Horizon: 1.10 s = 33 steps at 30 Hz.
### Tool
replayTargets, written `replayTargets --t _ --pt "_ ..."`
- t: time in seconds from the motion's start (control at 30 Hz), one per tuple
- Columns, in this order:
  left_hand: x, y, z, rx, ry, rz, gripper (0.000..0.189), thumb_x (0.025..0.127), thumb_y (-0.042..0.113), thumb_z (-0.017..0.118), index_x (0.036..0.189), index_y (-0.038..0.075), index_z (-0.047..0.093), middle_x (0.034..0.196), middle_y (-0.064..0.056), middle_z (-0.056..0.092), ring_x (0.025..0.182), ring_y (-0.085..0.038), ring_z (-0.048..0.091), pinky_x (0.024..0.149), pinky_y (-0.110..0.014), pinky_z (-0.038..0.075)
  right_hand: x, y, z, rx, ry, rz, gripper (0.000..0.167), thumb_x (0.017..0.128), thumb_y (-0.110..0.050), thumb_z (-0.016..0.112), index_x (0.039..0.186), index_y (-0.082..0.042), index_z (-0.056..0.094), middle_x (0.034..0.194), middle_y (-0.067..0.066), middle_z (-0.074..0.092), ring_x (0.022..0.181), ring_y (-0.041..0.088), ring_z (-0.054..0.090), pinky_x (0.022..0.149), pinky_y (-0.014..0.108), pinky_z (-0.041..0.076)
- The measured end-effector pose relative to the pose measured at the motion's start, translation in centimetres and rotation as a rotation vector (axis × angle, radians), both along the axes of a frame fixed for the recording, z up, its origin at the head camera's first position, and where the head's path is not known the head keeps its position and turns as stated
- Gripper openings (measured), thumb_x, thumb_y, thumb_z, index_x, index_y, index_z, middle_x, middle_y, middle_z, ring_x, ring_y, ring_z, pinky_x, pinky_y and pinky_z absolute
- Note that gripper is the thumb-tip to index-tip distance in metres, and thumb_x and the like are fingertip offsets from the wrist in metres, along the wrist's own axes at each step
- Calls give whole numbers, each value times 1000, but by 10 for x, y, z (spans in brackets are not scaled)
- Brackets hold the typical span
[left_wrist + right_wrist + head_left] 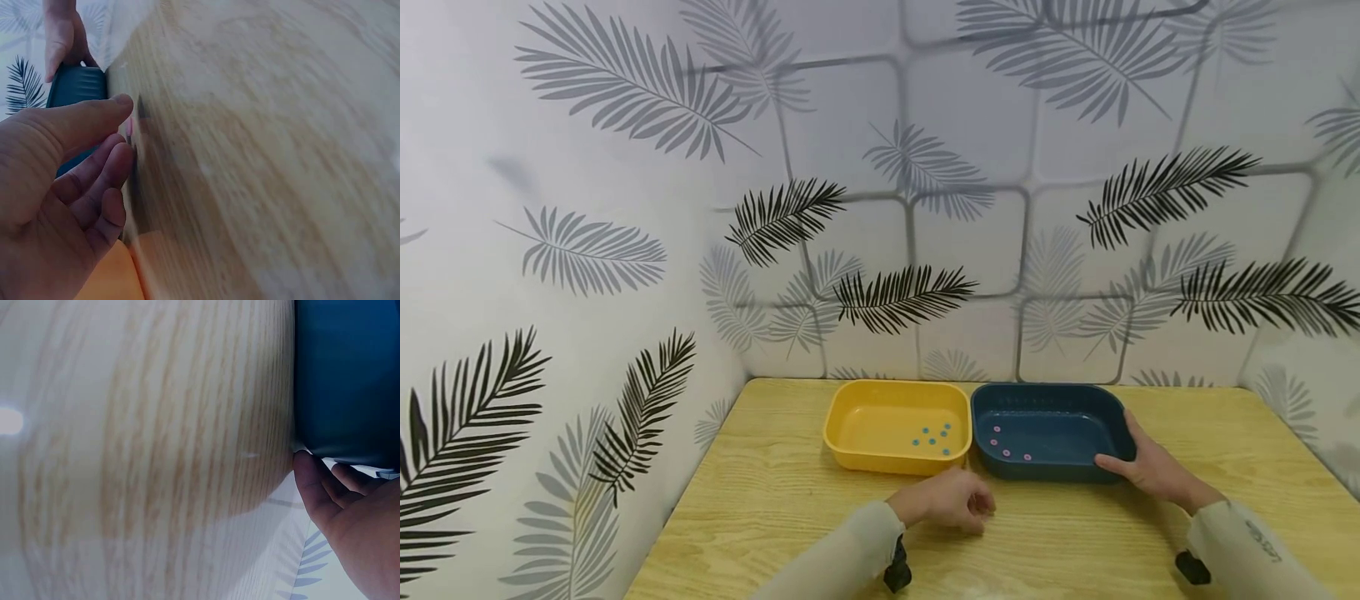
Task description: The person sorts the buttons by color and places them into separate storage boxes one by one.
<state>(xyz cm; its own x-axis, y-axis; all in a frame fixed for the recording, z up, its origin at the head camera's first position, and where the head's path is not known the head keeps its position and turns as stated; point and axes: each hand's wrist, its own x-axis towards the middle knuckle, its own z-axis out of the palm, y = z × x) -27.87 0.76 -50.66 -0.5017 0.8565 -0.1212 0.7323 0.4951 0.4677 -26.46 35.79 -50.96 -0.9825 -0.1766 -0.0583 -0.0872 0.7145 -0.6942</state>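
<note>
Low over the table, in front of the gap between two basins, is my left hand (951, 502), its fingers bent. A small pink piece (129, 127) shows between thumb and fingertips in the left wrist view; whether they pinch it or it lies on the table, I cannot tell. My right hand (1157, 469) grips the right end of the dark blue basin (1045, 472), thumb at the front rim and fingers around the far side. Several small pink rings (1027, 457) lie in this basin. The yellow basin (880, 461) beside it holds several small blue rings (932, 442).
Both basins stand side by side near the back of the wood-grain table (760, 492). Behind them rises a wall (865, 233) with a leaf pattern, and another wall (572, 333) borders the table on the left.
</note>
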Motion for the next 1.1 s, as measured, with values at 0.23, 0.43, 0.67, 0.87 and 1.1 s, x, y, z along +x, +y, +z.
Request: replayTargets --t 0.23,0.43,0.67,0.87,1.1 --pt "-2 2 -4 -23 43 -19 13 82 17 74 94 14 70 79 15 60 71 8 52 65 -7 42 -2 0 0 21 -11 -13 109 90 -45 60 144 1 -23 145 41 -5 126 62 13 95 71 22" --pt "-3 4 -7 -15 48 -14 7 85 18 73 91 15 72 77 16 61 70 8 52 65 -7 42 -2 0 0 16 -7 -11 109 91 -43 61 144 2 -22 145 41 -6 126 62 12 95 70 21" --pt "-4 4 -5 -20 33 -7 4 85 18 73 89 16 72 75 16 61 68 7 52 64 -8 42 -1 0 0 10 -8 -14 109 90 -43 62 144 2 -21 146 41 -5 127 62 12 95 70 22" --pt "-6 4 -7 -14 2 0 4 85 18 72 89 15 72 74 16 61 68 7 52 64 -9 43 0 1 -1 11 -5 -12 109 91 -43 61 144 0 -23 146 40 -6 126 62 12 95 70 22" --pt "-7 4 -11 10 -44 31 4 84 16 74 86 15 71 72 15 59 65 5 52 62 -10 43 1 0 0 14 1 -13 109 90 -42 62 144 1 -23 145 42 -4 125 62 14 94 70 23"
